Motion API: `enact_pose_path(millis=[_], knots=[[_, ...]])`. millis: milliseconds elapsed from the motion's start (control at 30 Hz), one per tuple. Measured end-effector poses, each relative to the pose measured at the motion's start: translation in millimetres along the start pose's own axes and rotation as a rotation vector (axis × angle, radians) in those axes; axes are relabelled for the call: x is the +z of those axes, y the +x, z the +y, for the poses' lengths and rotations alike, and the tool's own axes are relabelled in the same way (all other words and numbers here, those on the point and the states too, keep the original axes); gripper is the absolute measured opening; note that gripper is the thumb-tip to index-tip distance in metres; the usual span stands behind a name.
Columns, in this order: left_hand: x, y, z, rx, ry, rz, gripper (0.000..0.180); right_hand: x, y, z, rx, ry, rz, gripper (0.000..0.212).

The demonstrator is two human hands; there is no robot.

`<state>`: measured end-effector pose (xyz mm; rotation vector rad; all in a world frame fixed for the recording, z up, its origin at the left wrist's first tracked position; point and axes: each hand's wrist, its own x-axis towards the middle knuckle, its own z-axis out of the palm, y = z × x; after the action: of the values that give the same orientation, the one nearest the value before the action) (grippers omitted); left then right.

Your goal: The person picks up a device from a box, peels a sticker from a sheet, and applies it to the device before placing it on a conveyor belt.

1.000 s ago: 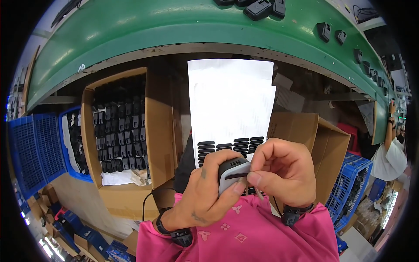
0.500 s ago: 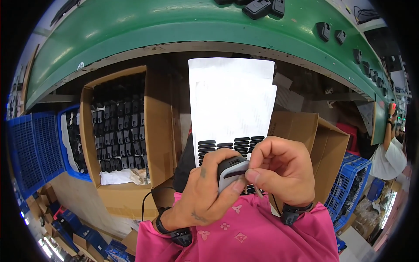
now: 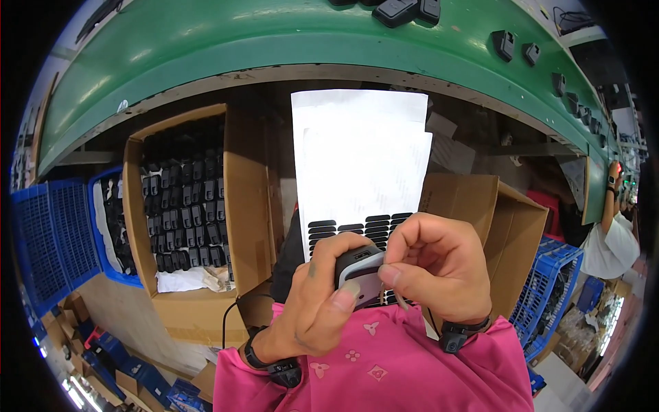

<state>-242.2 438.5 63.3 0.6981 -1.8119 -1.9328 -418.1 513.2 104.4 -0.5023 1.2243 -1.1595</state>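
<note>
Nothing has shifted: left hand (image 3: 312,312) grips the small grey device (image 3: 358,273); right hand (image 3: 439,268) pinches, probably pressing a sticker on next.

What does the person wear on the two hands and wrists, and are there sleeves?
Both hands are bare, without gloves. The left hand has a black band at its wrist, and the right hand has a black strap with a small clasp. No sleeves cover the forearms. Below them is pink cloth with small flower prints.
</note>
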Motion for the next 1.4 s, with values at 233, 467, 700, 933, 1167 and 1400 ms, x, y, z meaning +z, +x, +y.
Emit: enact_pose_path(millis=[233,467,700,933,1167,1400], knots=[[3,0,-2,-0.007,-0.006,0.032,0.052,5,3,3,-0.018,0.008,0.074,0.010],[6,-3,3,-0.150,-0.038,0.060,0.059,6,3,4,-0.014,-0.022,0.077,0.008],[5,-4,-2,-0.132,-0.011,0.074,0.057,8,5,10,-0.064,-0.071,0.097,0.009],[5,-1,-7,0.012,0.063,0.103,0.051,8,6,12,-0.102,-0.140,0.115,0.010],[5,1,-9,0.004,0.087,0.124,0.051,5,12,18,-0.135,-0.143,0.120,0.012],[8,-2,-17,-0.033,-0.019,0.193,0.053,5,14,17,-0.088,-0.089,0.106,0.011]])
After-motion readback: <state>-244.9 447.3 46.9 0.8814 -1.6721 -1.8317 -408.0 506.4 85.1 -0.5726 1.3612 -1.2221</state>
